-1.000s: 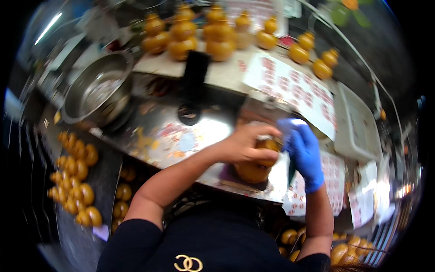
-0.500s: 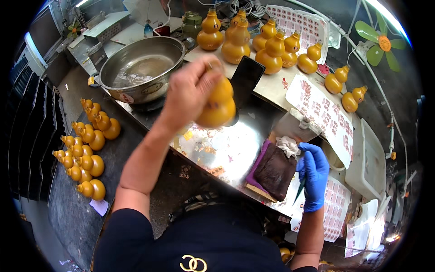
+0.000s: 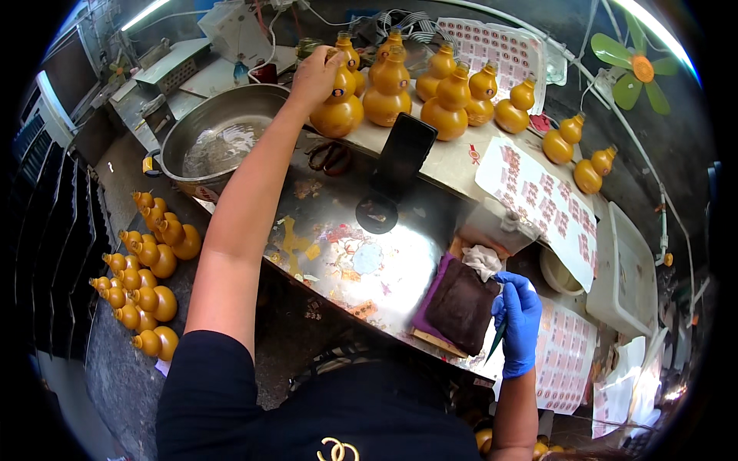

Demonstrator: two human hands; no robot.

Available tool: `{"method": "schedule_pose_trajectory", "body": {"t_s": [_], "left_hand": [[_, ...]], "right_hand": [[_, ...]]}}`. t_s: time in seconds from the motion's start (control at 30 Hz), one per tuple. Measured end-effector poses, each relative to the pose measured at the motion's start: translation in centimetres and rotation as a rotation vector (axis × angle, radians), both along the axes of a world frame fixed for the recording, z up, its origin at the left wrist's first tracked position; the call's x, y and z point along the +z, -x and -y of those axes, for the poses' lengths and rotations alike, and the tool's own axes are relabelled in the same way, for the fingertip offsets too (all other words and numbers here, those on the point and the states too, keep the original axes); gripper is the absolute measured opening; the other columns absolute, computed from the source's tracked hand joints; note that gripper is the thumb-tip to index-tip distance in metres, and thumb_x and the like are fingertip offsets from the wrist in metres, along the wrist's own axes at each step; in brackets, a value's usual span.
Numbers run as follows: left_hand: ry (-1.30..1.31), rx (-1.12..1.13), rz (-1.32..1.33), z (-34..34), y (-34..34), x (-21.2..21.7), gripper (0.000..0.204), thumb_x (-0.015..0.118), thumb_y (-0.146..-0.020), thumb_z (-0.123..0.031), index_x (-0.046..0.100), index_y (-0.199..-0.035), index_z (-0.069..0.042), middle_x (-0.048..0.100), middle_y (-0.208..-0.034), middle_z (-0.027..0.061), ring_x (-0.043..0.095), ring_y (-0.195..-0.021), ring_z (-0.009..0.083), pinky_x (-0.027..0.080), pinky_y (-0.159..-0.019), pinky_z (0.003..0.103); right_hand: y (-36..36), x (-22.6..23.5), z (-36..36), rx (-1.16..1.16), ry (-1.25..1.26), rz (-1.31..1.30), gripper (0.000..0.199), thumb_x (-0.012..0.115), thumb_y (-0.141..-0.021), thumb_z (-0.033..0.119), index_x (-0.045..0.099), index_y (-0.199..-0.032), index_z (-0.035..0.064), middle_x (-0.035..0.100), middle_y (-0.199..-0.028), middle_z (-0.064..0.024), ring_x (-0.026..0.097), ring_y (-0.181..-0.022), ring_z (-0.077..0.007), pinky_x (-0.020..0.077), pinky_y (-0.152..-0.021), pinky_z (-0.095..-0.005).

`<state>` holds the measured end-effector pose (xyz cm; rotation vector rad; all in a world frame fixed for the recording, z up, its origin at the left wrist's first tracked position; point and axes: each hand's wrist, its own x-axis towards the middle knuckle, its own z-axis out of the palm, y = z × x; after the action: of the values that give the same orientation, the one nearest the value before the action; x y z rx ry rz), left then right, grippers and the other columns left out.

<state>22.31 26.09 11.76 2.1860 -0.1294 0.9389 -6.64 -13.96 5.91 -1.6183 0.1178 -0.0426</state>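
Note:
At the far side of the bench, my bare left hand (image 3: 314, 78) has its fingers closed round the neck of a yellow gourd-shaped bottle (image 3: 337, 117). The bottle is upright on the raised board, at the left end of a group of similar gourds (image 3: 387, 96). On the right, my right hand (image 3: 520, 319), in a blue glove, is pinched round a slender dark green pointed tool (image 3: 496, 343) whose tip points down. Beside that hand lies a dark brown cloth pad (image 3: 461, 306) on a purple cloth, with a crumpled white cloth (image 3: 482, 261) at its far edge.
A wide metal pan (image 3: 223, 138) stands at the left. Several small gourds (image 3: 157, 303) cover part of the dark side table. A phone (image 3: 405, 150) stands upright mid-bench, near scissors (image 3: 330, 159). Sticker sheets (image 3: 538, 203), a white plastic bin (image 3: 626, 269) and a green fan (image 3: 642, 69) are right.
My left hand has carried the gourd away from me, from above the bench to the far board. My right hand has shifted slightly left and nearer, still holding the pointed tool.

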Motion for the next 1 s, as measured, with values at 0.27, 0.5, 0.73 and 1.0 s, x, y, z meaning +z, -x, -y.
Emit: {"method": "schedule_pose_trajectory", "body": {"t_s": [0.27,0.5,0.73,1.0], "left_hand": [[-0.164,-0.041,-0.105,1.6,-1.0,-0.2,0.048,0.055,-0.092,-0.036,0.051,-0.127,-0.003,0.059,-0.121,0.0202,0.055,-0.115,0.0338,0.044,-0.096,0.04],[0.046,0.109,0.437,1.6,3.0,-1.3,0.06,0.063,-0.087,-0.029,0.041,-0.134,-0.001,0.06,-0.118,0.0214,0.055,-0.112,0.0394,0.043,-0.097,0.04],[0.184,0.394,0.69,-8.8,25.5,-4.5,0.016,0.06,-0.091,-0.011,0.06,-0.106,-0.004,0.063,-0.103,0.0061,0.058,-0.088,0.0131,0.048,-0.079,0.028],[-0.114,0.904,-0.176,-30.1,31.8,-19.2,0.022,0.068,-0.084,-0.02,0.056,-0.1,-0.01,0.057,-0.103,0.0159,0.058,-0.096,0.0355,0.047,-0.082,0.041]], "right_hand": [[-0.6,-1.5,-0.3,-0.035,0.075,0.068,0.019,0.052,-0.098,0.019,0.061,-0.107,0.0049,0.047,-0.06,0.0044,0.038,-0.047,-0.0003,0.0256,-0.042,-0.0163],[-0.7,-1.9,-2.8,0.096,0.088,0.129,0.023,0.048,-0.099,0.019,0.059,-0.111,0.0029,0.045,-0.059,0.0039,0.036,-0.047,-0.0009,0.0228,-0.041,-0.0171],[0.1,-2.6,-2.5,-0.017,0.062,0.121,0.026,0.043,-0.101,0.02,0.058,-0.113,0.0022,0.038,-0.057,0.0048,0.03,-0.045,-0.0008,0.0211,-0.04,-0.0171],[0.4,-3.5,-3.5,-0.017,0.101,0.091,0.025,0.048,-0.1,0.02,0.06,-0.112,0.0025,0.041,-0.056,0.0049,0.032,-0.043,-0.0012,0.0208,-0.038,-0.0181]]}}
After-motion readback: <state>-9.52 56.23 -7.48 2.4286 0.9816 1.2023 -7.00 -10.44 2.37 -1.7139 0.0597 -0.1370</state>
